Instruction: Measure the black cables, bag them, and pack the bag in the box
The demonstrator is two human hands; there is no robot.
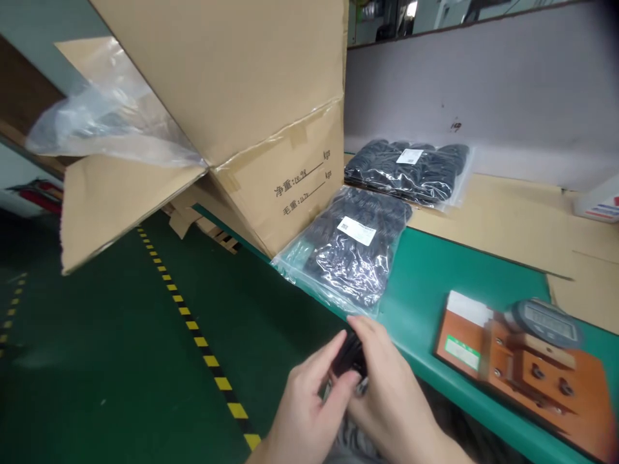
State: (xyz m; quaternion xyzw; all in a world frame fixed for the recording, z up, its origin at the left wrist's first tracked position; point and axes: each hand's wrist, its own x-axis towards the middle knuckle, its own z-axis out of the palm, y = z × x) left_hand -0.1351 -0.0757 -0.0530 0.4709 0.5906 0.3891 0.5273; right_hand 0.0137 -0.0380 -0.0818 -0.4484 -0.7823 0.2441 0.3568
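Low in the middle, in front of the bench edge, my left hand (309, 399) and my right hand (387, 386) are closed together around a small black bundle (349, 356). Fingers cover most of it, so its exact kind cannot be made out. Just beyond my fingertips, a clear plastic bag (338, 261) of dark coiled or ring-shaped pieces lies on the green bench, a white label on top. Behind it, a second such bag (411, 171) rests on cardboard against the wall.
A large open carton (290, 174) stands at the bench's left end, its flap and plastic liner (116, 122) jutting over the floor. On the right sits an orange-brown fixture (527, 380) with a digital gauge (546, 322). Flat cardboard (488, 219) covers the bench's back.
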